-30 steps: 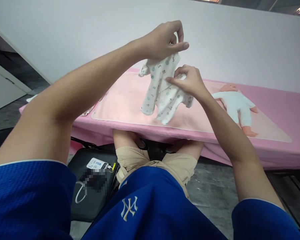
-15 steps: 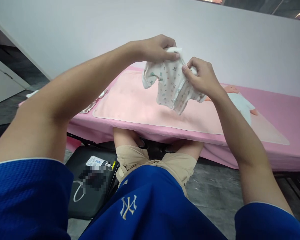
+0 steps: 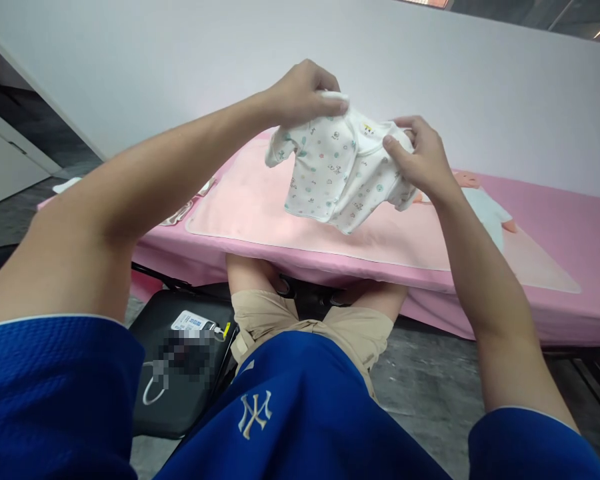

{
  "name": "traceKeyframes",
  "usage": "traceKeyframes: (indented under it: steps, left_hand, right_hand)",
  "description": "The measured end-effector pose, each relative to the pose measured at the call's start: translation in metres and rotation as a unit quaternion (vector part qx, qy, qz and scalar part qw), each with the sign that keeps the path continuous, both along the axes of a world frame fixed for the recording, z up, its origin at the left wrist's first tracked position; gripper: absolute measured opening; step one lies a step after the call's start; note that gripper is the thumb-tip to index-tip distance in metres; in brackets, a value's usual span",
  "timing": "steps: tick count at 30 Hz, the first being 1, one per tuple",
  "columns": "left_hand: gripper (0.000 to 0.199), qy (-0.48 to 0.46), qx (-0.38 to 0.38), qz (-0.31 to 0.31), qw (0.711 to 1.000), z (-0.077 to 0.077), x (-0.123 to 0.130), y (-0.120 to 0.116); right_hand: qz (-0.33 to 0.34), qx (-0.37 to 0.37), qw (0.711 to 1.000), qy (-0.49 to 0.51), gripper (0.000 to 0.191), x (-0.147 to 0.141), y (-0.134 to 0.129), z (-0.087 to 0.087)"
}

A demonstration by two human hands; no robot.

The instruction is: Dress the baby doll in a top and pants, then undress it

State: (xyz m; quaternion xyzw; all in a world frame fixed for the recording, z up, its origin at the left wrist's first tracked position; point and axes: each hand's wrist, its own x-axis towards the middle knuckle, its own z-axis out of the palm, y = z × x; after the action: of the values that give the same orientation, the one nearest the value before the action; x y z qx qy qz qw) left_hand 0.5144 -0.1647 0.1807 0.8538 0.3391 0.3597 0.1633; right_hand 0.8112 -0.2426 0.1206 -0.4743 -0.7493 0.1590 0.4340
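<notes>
A small white baby shirt (image 3: 325,167) with a scattered print hangs in the air over the table, its front facing me. My left hand (image 3: 307,93) pinches one shoulder near the collar, thumb on top. At the opposite shoulder, my right hand (image 3: 420,150) grips the fabric between thumb and fingers. The neckline is spread between the two hands, and a small yellow and dark mark shows inside the back collar. One short sleeve droops below each hand. Beneath the shirt lies a peach mat (image 3: 240,200).
A pink cloth (image 3: 570,233) covers the table. A white garment with orange parts (image 3: 485,213) lies on the right, partly behind my forearm. Folded fabric (image 3: 180,213) sits at the left edge. A black chair (image 3: 180,400) beside me holds a white-labelled device (image 3: 193,322) and cable.
My hands have moved apart, the left one leftward and the right one slightly rightward. The shirt is now spread wider, with its collar opened and its inside back showing.
</notes>
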Motion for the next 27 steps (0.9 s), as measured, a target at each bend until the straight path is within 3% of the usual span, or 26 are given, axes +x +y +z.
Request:
traceKeyframes:
  steps: [4,12,17,22,27]
  left_hand:
    - [0.027,0.015,0.030,-0.019,0.999,-0.014,-0.005,0.016]
    - [0.034,0.006,0.028,-0.064,0.998,-0.042,-0.006,0.045]
    - [0.038,-0.005,0.012,-0.056,0.998,-0.043,-0.007,0.050]
    - [0.033,0.011,-0.008,-0.052,0.999,-0.043,-0.004,0.055]
    - [0.044,-0.056,-0.126,-0.100,0.985,-0.046,0.005,0.057]
  right_hand:
    - [-0.066,0.047,0.997,-0.012,0.070,0.006,0.015,-0.011]
    - [-0.017,0.026,0.998,0.055,0.073,0.004,0.041,-0.013]
    - [-0.015,0.024,0.999,0.020,0.064,0.005,0.037,-0.007]
    - [-0.076,0.049,0.996,-0.017,0.051,-0.005,0.026,-0.005]
    - [-0.138,0.076,0.987,-0.020,0.054,-0.017,0.022,-0.002]
